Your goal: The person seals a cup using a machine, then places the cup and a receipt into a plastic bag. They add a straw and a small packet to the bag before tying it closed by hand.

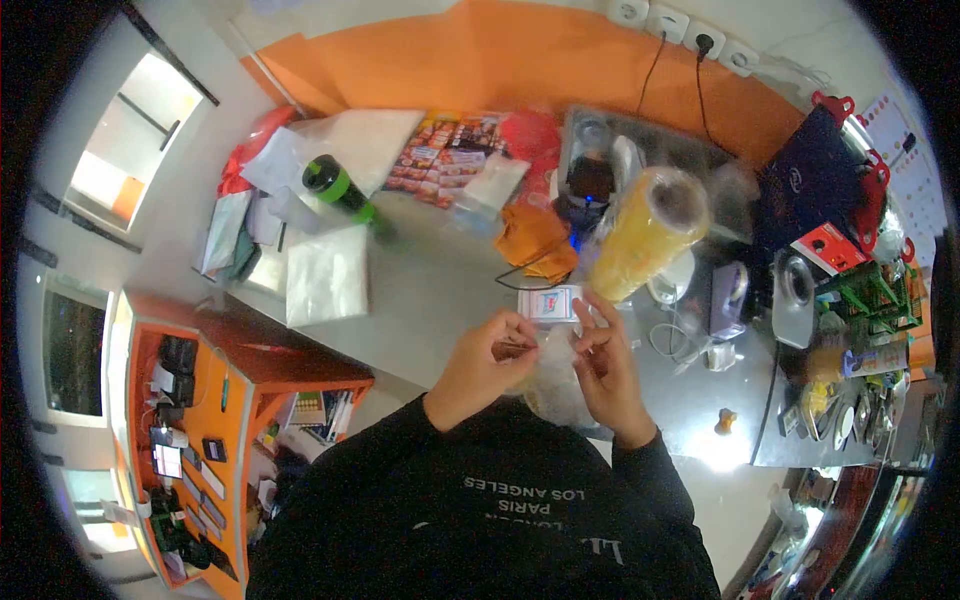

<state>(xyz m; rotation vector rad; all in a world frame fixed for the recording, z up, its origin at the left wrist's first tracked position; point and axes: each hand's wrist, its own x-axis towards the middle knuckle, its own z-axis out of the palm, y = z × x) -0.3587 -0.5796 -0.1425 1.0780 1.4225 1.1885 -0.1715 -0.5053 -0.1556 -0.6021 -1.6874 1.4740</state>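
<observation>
My left hand is closed in a pinch, thumb against the fingertips, at the left edge of a piece of clear plastic. On the other side, my right hand has bent fingers against the same plastic, its thumb pointing inward. The plastic hangs crumpled between both hands, close in front of my chest. Just beyond my fingers lies a small white box with a blue and red print. A large yellowish roll of cling film stands behind my right hand.
An orange pouch lies behind the box. To the left are a black and green bottle and a stack of clear bags. A white cable, a grey device and green baskets sit to the right.
</observation>
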